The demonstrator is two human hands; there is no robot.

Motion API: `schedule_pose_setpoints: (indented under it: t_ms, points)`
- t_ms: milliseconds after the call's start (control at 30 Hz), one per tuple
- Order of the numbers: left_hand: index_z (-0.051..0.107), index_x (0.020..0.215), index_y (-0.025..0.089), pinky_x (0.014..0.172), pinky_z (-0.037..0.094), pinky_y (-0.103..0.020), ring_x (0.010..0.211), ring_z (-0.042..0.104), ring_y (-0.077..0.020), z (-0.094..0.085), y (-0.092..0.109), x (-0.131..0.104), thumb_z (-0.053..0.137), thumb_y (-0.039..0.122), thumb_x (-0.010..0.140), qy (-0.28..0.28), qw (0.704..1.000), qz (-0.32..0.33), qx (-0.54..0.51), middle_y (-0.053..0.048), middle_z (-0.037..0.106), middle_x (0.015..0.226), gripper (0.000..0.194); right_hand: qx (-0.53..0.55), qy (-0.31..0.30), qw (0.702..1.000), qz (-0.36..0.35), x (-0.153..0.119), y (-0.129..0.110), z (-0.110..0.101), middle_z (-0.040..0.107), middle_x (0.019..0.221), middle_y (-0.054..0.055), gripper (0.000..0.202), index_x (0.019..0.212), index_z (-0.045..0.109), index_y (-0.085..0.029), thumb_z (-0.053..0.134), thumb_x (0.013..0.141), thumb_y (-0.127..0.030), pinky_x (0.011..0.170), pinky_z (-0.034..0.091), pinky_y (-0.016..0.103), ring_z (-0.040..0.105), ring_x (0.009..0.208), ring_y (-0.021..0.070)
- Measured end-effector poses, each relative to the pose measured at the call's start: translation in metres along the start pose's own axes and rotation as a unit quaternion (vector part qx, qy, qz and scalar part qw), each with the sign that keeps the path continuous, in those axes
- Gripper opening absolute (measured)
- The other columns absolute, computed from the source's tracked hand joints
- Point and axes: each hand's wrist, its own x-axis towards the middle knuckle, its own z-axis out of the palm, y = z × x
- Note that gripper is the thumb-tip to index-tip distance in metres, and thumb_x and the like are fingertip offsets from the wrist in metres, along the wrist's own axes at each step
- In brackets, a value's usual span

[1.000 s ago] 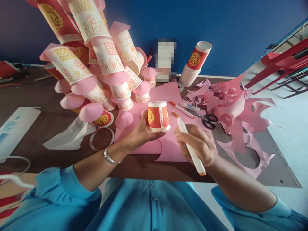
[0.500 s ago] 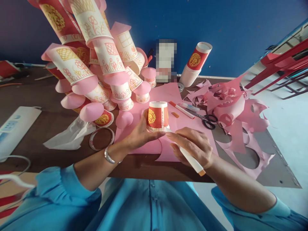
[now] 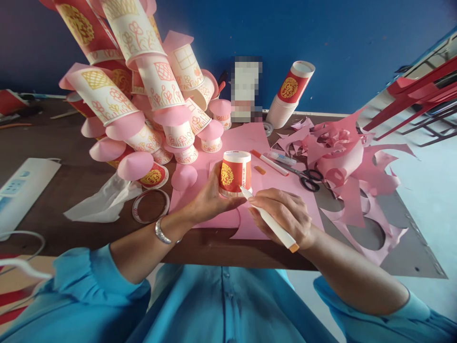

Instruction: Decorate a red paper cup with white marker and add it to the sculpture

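Observation:
A red paper cup (image 3: 236, 172) with a gold emblem and a white rim stands upright in my left hand (image 3: 210, 197). My fingers wrap its left side, and the thumb runs along beneath its lower edge. In my right hand (image 3: 285, 214) is a white marker (image 3: 273, 224) with an orange end, held like a pen. The marker's tip meets the lower front of the cup, where thin drawn strokes run along the pale band. An orange cap (image 3: 260, 170) and a second marker (image 3: 270, 163), white and red, lie behind the cup on pink paper (image 3: 250, 136).
Decorated cups (image 3: 160, 81) with pink cone tops form a tall stack at left. Black scissors (image 3: 310, 180) and pink paper scraps (image 3: 339, 157) lie at right. More cups (image 3: 289, 95) stand nested near the wall. A tape roll (image 3: 151, 206) rests left of my hand.
The marker has shifted slightly up and left, from the cup's lower right edge onto its front. The cup has turned and moved a little right in my left hand.

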Motion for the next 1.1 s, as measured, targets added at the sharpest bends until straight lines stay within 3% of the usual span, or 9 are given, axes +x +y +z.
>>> schedule_pose_setpoints:
  t_ms: [333,533,633,733,900,1100]
  points:
    - [0.047,0.132,0.023,0.104,0.060,-0.055,0.124,0.062,-0.0333,-0.003,-0.007,-0.005,0.094,0.060,0.073,0.023,0.998,-0.045,0.028,-0.010,0.056,0.129,0.084,0.003,0.001,1.000,-0.009,-0.001,0.002,0.002,0.077,0.093,0.006,0.018,0.119,0.064,-0.014,0.067,0.102,-0.010,0.070,0.069,0.028,0.078,0.081,0.0164]
    - [0.061,0.130,0.026,0.106,0.061,-0.053,0.123,0.069,-0.0327,-0.001,-0.001,-0.001,0.094,0.051,0.079,-0.018,0.999,-0.009,-0.047,-0.008,0.070,0.128,0.065,-0.004,0.023,1.000,-0.018,-0.002,0.005,0.000,0.074,0.088,0.005,0.023,0.129,0.065,-0.014,0.058,0.107,-0.014,0.063,0.064,0.030,0.074,0.073,0.0173]
    - [0.064,0.134,0.027,0.112,0.060,-0.052,0.132,0.069,-0.0330,-0.001,0.000,0.000,0.094,0.045,0.081,-0.031,0.993,-0.024,-0.115,-0.010,0.072,0.137,0.064,-0.033,0.046,0.997,0.052,-0.003,0.007,0.003,0.081,0.103,0.008,0.036,0.141,0.061,-0.019,0.058,0.107,-0.012,0.075,0.069,0.034,0.080,0.089,0.0212]
    - [0.062,0.139,0.029,0.117,0.057,-0.054,0.138,0.068,-0.0333,-0.003,-0.002,-0.002,0.094,0.041,0.082,-0.038,0.982,-0.056,-0.179,-0.010,0.071,0.145,0.067,-0.037,0.024,0.995,0.095,-0.005,0.009,0.005,0.083,0.114,0.009,0.044,0.147,0.058,-0.022,0.060,0.105,-0.010,0.090,0.071,0.041,0.082,0.103,0.0242]
    - [0.067,0.133,0.027,0.115,0.058,-0.053,0.131,0.071,-0.0326,-0.003,-0.001,-0.003,0.096,0.039,0.080,-0.052,0.978,-0.080,-0.184,-0.010,0.075,0.135,0.061,-0.001,-0.015,0.998,0.065,-0.010,0.012,0.007,0.082,0.117,0.012,0.046,0.152,0.055,-0.017,0.055,0.106,-0.011,0.088,0.070,0.042,0.081,0.105,0.0250]
    - [0.066,0.132,0.027,0.102,0.062,-0.048,0.118,0.070,-0.0300,-0.004,0.003,-0.002,0.094,0.050,0.079,-0.034,0.990,-0.057,-0.125,-0.008,0.073,0.121,0.064,-0.025,0.031,0.999,-0.001,-0.003,0.006,0.000,0.074,0.100,0.008,0.041,0.148,0.063,-0.017,0.059,0.108,-0.019,0.071,0.067,0.032,0.075,0.084,0.0193]
